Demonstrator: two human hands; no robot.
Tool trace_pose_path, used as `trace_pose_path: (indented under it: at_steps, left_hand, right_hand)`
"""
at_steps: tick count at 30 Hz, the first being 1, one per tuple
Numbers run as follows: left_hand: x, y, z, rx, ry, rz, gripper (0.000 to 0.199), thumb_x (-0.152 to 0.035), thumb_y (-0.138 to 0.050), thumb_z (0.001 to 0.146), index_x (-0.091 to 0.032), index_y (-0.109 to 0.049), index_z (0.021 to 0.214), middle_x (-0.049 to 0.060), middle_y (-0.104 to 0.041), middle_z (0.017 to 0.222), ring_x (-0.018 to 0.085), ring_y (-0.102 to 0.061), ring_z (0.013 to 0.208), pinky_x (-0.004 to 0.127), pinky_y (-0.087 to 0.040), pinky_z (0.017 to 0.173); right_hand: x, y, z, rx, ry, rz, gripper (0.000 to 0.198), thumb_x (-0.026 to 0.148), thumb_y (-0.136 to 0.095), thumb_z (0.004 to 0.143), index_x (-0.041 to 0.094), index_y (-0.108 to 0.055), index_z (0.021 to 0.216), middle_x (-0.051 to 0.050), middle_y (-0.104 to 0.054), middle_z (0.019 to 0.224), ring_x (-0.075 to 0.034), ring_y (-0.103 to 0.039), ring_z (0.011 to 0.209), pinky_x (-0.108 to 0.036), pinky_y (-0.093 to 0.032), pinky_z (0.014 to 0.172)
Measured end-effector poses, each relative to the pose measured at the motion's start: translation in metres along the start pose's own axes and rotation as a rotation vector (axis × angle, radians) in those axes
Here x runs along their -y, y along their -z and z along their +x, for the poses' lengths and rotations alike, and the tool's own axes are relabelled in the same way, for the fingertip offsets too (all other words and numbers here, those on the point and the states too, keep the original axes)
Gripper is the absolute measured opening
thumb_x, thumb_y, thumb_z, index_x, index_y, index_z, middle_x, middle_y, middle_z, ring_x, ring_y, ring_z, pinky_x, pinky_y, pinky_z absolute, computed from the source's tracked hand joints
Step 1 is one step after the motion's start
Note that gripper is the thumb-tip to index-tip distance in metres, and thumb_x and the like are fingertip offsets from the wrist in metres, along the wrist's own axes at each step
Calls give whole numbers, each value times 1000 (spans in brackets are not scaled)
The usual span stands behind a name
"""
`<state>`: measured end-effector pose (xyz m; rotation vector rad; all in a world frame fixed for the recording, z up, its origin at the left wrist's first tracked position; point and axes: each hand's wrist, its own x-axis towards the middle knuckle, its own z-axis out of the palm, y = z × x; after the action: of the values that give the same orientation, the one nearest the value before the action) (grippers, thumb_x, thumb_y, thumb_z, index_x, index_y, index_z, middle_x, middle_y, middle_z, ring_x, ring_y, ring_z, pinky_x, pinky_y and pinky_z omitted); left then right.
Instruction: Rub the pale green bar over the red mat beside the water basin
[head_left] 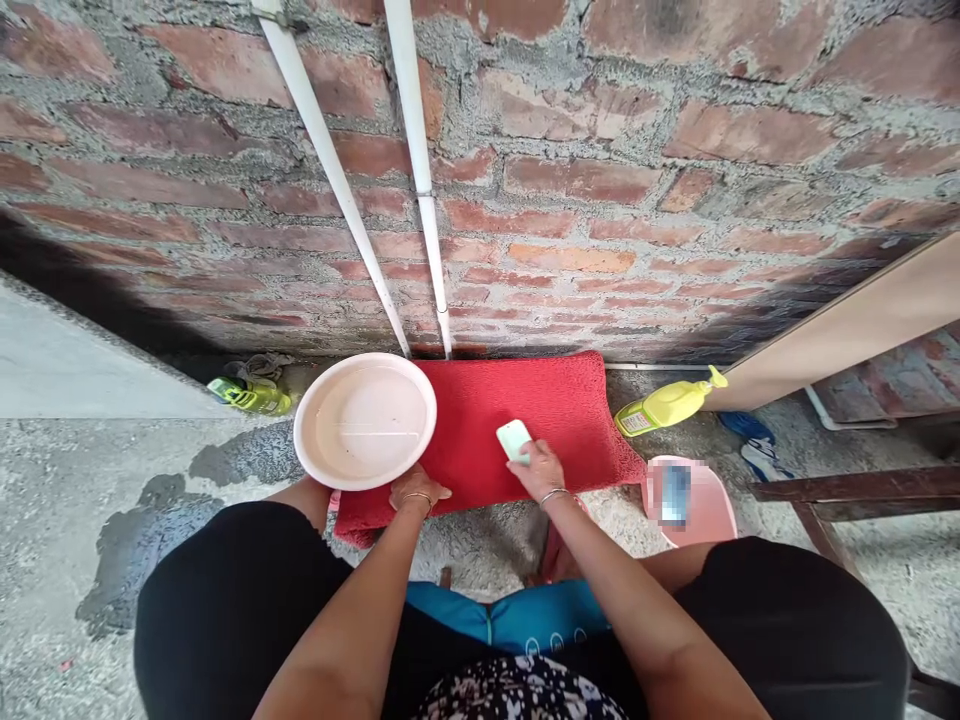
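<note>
A red mat (pixel 517 400) with a pile surface lies over a low support in front of me. My right hand (pixel 544 470) is closed on a pale green block (pixel 514 440) with rounded corners, flat against the mat; whether it is a brush or a bar of soap I cannot tell. At the mat's near edge, my left hand (pixel 416 490) grips it, thumb pointing right, its fingers partly hidden. Just beyond that hand, a pale pink basin (pixel 366 420) with water in it rests on the mat's left end.
Right of the mat is a yellow pump bottle (pixel 667 405), near a pink bucket (pixel 712 505) with blurred contents. A yellow-green bottle (pixel 262 398) stands left, by wet concrete (pixel 150 530). Behind rise a brick wall (pixel 540 200) and white pipes (pixel 427 210). A wooden frame (pixel 847 490) stands right.
</note>
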<state>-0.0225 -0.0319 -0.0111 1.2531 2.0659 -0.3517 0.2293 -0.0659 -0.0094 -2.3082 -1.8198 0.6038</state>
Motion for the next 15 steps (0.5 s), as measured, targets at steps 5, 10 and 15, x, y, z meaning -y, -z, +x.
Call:
trace_pose_path:
  at_steps: [5, 10, 15]
  left_hand:
    - [2, -2, 2, -8, -10, 12, 98, -47, -82, 35, -21, -46, 123, 13, -52, 130, 33, -50, 116, 37, -45, 88]
    - [2, -2, 2, 2, -5, 20, 97, -46, -82, 36, -22, -45, 123, 14, -52, 129, 32, -49, 117, 37, -45, 88]
    - [2, -1, 2, 16, -12, 21, 98, -47, -81, 36, -21, -45, 123, 15, -53, 128, 33, -50, 116, 38, -45, 88]
  right_hand:
    - [-3, 1, -2, 57, 49, -165, 32, 45, -62, 72, 23, -59, 94, -3, -51, 96, -17, -51, 87, -27, -35, 80]
    - [-87, 42, -4, 22, -278, -184, 35, 47, -59, 74, 20, -59, 96, -6, -53, 99, -16, -54, 81, -27, -37, 72]
    - [-144, 76, -19, -32, -661, -144, 39, 52, -56, 74, 19, -62, 94, -12, -55, 101, -22, -59, 78, -31, -41, 64]
